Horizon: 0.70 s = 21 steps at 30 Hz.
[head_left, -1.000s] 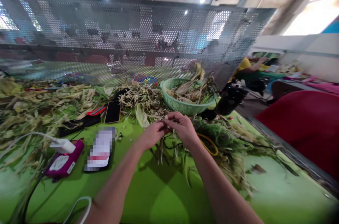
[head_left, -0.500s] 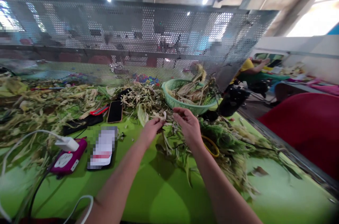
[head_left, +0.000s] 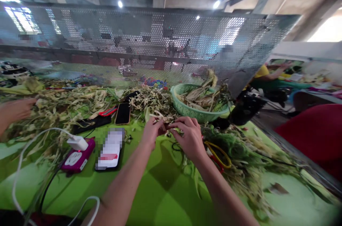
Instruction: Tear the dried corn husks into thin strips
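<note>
My left hand point(head_left: 152, 133) is closed in a pinch on a pale dried husk piece point(head_left: 158, 115), whose strips stick up above the fingers. Beside it, my right hand point(head_left: 189, 135) has its thumb and fingers pressed together at the lower end of that same bundle. What lies right between the fingertips is too small to make out. Both hands are above the green table point(head_left: 162, 197), just in front of a heap of small knotted husk pieces point(head_left: 149, 99). Scissors with yellow and red handles point(head_left: 223, 156) lie partly behind my right wrist.
A green plastic basket point(head_left: 187, 110) with dry husks stands behind my hands. Phones point(head_left: 123, 114), a purple power bank point(head_left: 80, 156) with a white cable, and a red cutter point(head_left: 107, 111) lie left. Green netting point(head_left: 237, 144) lies right. Another person's hand point(head_left: 20, 110) reaches in at left.
My hands have come together, the right moving in to meet the left at the husk piece. Another person's hand has appeared at the left edge. The view has shifted slightly left.
</note>
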Available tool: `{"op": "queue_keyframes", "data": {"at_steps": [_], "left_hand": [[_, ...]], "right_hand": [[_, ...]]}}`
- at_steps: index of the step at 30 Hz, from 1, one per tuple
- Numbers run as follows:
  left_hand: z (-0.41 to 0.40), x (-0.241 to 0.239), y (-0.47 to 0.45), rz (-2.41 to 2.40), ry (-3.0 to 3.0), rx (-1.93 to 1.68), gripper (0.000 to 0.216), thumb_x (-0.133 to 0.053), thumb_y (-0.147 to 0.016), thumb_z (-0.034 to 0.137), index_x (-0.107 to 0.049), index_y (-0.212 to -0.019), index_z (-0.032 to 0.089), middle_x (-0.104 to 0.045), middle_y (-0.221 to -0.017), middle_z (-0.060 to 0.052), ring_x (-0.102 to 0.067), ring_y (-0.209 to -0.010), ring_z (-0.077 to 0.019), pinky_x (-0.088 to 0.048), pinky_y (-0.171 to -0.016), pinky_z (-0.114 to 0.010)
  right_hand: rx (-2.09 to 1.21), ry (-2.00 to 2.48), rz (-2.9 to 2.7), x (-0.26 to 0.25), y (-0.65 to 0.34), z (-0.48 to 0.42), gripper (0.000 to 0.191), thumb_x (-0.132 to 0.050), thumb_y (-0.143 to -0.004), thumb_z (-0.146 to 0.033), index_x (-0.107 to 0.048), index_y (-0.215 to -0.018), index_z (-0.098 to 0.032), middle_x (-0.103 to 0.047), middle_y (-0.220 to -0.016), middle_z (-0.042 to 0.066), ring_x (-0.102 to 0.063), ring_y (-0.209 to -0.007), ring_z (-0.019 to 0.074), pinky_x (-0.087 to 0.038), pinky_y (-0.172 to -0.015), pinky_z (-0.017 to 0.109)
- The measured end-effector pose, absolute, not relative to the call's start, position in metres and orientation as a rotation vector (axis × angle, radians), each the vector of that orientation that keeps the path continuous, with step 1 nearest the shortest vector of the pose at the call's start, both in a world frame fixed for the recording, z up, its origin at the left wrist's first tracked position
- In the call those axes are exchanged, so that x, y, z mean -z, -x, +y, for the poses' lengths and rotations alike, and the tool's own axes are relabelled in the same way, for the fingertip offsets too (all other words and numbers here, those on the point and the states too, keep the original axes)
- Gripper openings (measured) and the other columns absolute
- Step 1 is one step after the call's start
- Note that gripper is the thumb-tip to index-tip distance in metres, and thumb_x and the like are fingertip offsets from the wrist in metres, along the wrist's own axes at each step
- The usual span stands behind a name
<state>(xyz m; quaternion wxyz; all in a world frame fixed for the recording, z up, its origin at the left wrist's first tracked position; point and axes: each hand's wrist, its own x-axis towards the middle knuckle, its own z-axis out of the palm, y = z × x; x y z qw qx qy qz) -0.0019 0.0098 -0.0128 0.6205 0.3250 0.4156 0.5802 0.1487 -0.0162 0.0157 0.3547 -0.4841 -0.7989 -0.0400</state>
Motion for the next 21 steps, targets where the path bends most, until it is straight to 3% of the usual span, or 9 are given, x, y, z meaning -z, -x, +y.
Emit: {"op": "queue_keyframes", "data": {"at_steps": [9, 16, 21], "left_hand": [[0.006, 0.016, -0.011, 1.053, -0.751, -1.483, 0.031, -0.074, -0.063, 0.034, -0.061, -0.084, 0.015, -0.065, -0.075, -0.003, -0.058, -0.065, -0.0128, -0.044, -0.062, -0.024], [0.007, 0.021, -0.019, 1.067, -0.800, -1.475, 0.014, -0.064, -0.074, 0.025, -0.067, -0.080, 0.012, -0.063, -0.069, -0.002, -0.056, -0.065, -0.0127, -0.042, -0.064, -0.024], [0.011, 0.024, -0.017, 1.167, -1.003, -1.458, 0.017, -0.063, -0.077, 0.024, -0.070, -0.087, 0.012, -0.070, -0.081, -0.008, -0.061, -0.074, -0.0174, -0.045, -0.069, -0.027]], "right_hand": [[0.255, 1.474, -2.063, -0.006, -0.132, -0.022, 0.015, -0.058, -0.087, -0.034, -0.071, -0.088, -0.026, -0.060, -0.093, 0.005, -0.046, -0.088, 0.0236, -0.031, -0.073, 0.036], [0.182, 1.496, -1.996, 0.015, -0.134, -0.006, 0.018, -0.055, -0.086, -0.032, -0.071, -0.084, -0.024, -0.062, -0.091, 0.006, -0.047, -0.087, 0.0250, -0.028, -0.064, 0.033], [0.121, 1.432, -1.985, 0.027, -0.137, 0.006, 0.019, -0.054, -0.083, -0.032, -0.069, -0.076, -0.022, -0.062, -0.086, 0.007, -0.047, -0.082, 0.0245, -0.027, -0.062, 0.032]]}}
